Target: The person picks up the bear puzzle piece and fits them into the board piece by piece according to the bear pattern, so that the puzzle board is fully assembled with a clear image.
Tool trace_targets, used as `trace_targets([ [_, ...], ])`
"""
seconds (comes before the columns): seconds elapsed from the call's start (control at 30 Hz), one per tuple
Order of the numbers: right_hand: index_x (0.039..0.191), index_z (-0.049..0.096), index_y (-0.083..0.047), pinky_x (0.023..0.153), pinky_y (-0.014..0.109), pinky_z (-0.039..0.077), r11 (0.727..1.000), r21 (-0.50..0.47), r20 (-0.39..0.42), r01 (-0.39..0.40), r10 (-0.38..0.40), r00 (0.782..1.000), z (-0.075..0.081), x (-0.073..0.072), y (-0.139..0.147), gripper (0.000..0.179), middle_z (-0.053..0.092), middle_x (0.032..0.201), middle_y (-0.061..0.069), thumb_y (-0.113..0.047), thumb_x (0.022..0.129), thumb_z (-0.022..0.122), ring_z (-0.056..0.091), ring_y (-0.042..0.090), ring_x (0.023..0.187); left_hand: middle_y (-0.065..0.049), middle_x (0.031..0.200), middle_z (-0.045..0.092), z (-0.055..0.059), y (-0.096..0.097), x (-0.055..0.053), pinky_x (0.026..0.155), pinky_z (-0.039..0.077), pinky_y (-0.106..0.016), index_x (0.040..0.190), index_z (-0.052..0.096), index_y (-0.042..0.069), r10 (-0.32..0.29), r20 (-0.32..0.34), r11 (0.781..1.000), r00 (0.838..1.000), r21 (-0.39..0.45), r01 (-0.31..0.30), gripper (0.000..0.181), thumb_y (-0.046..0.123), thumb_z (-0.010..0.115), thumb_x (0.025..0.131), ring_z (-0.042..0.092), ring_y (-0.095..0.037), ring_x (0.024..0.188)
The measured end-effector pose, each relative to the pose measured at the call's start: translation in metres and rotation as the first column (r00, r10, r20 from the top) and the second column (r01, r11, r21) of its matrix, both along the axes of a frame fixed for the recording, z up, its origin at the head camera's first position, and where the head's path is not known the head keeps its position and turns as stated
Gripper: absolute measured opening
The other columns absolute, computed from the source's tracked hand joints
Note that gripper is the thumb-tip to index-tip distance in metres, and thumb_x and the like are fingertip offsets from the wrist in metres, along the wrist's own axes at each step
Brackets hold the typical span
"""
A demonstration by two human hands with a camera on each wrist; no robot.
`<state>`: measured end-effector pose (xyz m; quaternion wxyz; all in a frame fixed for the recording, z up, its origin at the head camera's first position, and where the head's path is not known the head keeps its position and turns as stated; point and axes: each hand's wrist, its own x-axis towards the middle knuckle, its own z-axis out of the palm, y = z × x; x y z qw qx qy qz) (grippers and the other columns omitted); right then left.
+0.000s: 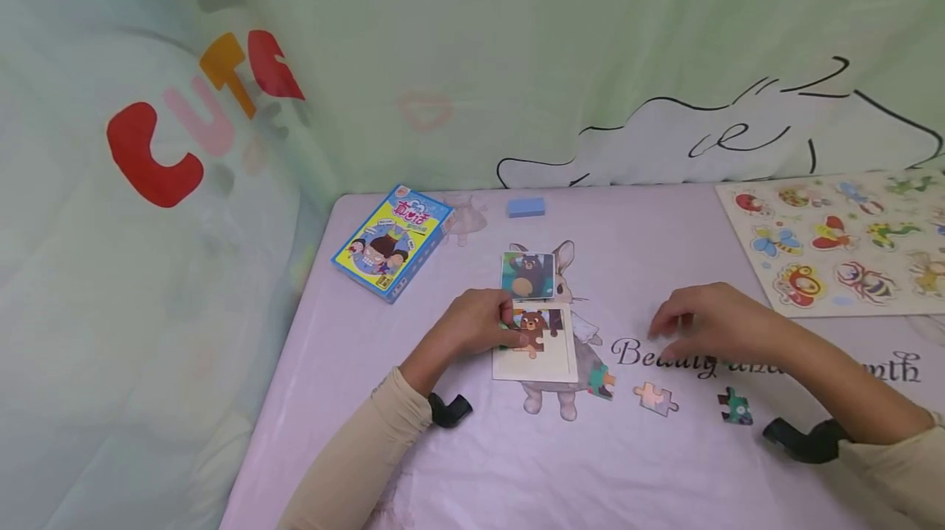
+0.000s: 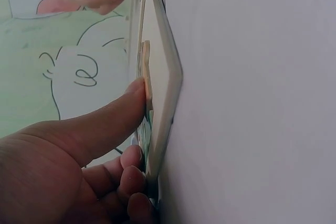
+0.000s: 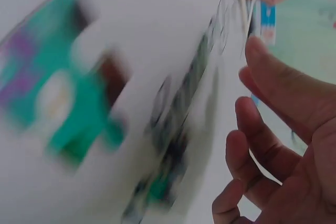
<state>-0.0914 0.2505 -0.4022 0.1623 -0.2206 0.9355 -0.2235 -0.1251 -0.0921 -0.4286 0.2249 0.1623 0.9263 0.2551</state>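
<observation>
My left hand holds the cream puzzle board at its left edge. Its thumb presses on the joined pieces of a brown bear, while the other fingers curl at the board's edge in the left wrist view. Just beyond the board lies a bear picture card. Over the table to the right hovers my right hand, fingers loosely bent, with nothing between them. Near it lie loose puzzle pieces: one teal and orange, one pale pink and one green. Another dark green piece shows in the right wrist view, blurred.
A blue and yellow card box stands at the back left, with a small blue block to its right. At the back right lies a large board of insect pictures. Hanging printed cloth encloses the table's back and left.
</observation>
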Motion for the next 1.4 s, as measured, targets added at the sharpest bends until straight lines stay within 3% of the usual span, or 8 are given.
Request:
trace_targets([
  [0.27, 0.095, 0.075, -0.029, 0.071, 0.022, 0.049, 0.995, 0.059, -0.005, 0.077, -0.077, 0.997, -0.01, 0.005, 0.039, 0.03, 0.067, 0.095, -0.012, -0.036, 0.071, 0.092, 0.054, 0.007, 0.085, 0.003, 0.067, 0.05, -0.001, -0.003, -0.001, 0.059, 0.035, -0.027, 0.084, 0.058, 0.016, 0.012, 0.004, 1.0, 1.0, -0.012, -0.012, 0.036, 0.038, 0.086, 0.081, 0.052, -0.014, 0.069],
  [0.57, 0.09, 0.067, -0.026, 0.069, 0.021, 0.045, 0.996, 0.034, 0.019, 0.083, -0.083, 0.996, -0.014, 0.005, 0.04, 0.028, 0.061, 0.086, -0.012, -0.03, 0.075, 0.091, 0.052, 0.007, 0.082, 0.002, 0.068, 0.049, -0.002, -0.006, -0.001, 0.059, 0.035, -0.027, 0.086, 0.059, 0.015, 0.024, 0.015, 1.0, 1.0, -0.002, -0.024, 0.036, 0.038, 0.086, 0.081, 0.05, -0.014, 0.068],
  [0.83, 0.09, 0.069, -0.025, 0.068, 0.021, 0.048, 0.985, -0.157, 0.002, 0.068, -0.068, 0.998, -0.006, -0.007, 0.004, 0.022, 0.063, 0.077, -0.013, -0.026, 0.079, 0.088, 0.056, 0.006, 0.076, 0.004, 0.068, 0.051, -0.006, -0.008, -0.001, 0.06, 0.035, -0.026, 0.083, 0.057, 0.017, 0.01, -0.014, 1.0, 1.0, -0.009, -0.01, 0.037, 0.039, 0.086, 0.081, 0.052, -0.014, 0.07],
  [1.03, 0.098, 0.076, -0.022, 0.077, 0.023, 0.052, 0.957, -0.288, 0.118, 0.032, 0.002, 0.993, -0.003, -0.021, -0.037, 0.013, 0.072, 0.09, -0.01, -0.02, 0.087, 0.082, 0.061, 0.009, 0.083, 0.004, 0.067, 0.049, -0.006, -0.007, -0.001, 0.06, 0.035, -0.026, 0.083, 0.057, 0.017, -0.004, -0.014, 1.0, 1.0, 0.002, 0.004, 0.036, 0.039, 0.086, 0.082, 0.049, -0.013, 0.068],
  [1.2, 0.115, 0.075, -0.012, 0.081, 0.024, 0.055, 0.936, -0.35, 0.224, 0.029, 0.054, 0.973, -0.004, -0.027, -0.06, 0.023, 0.075, 0.101, -0.002, -0.011, 0.092, 0.075, 0.065, 0.013, 0.091, 0.005, 0.066, 0.047, -0.005, -0.004, -0.001, 0.058, 0.033, -0.025, 0.085, 0.059, 0.016, -0.014, -0.009, 1.0, 1.0, 0.018, 0.014, 0.036, 0.039, 0.086, 0.082, 0.046, -0.011, 0.064],
  [1.4, 0.105, 0.075, -0.012, 0.072, 0.025, 0.056, 0.923, -0.38, 0.258, 0.055, 0.049, 0.965, -0.012, -0.028, -0.08, 0.013, 0.074, 0.092, 0.0, -0.011, 0.091, 0.076, 0.066, 0.016, 0.081, 0.005, 0.066, 0.047, -0.003, -0.002, -0.002, 0.058, 0.033, -0.025, 0.084, 0.058, 0.015, -0.021, -0.016, 1.0, 1.0, 0.002, 0.021, 0.037, 0.04, 0.086, 0.082, 0.047, -0.011, 0.064],
])
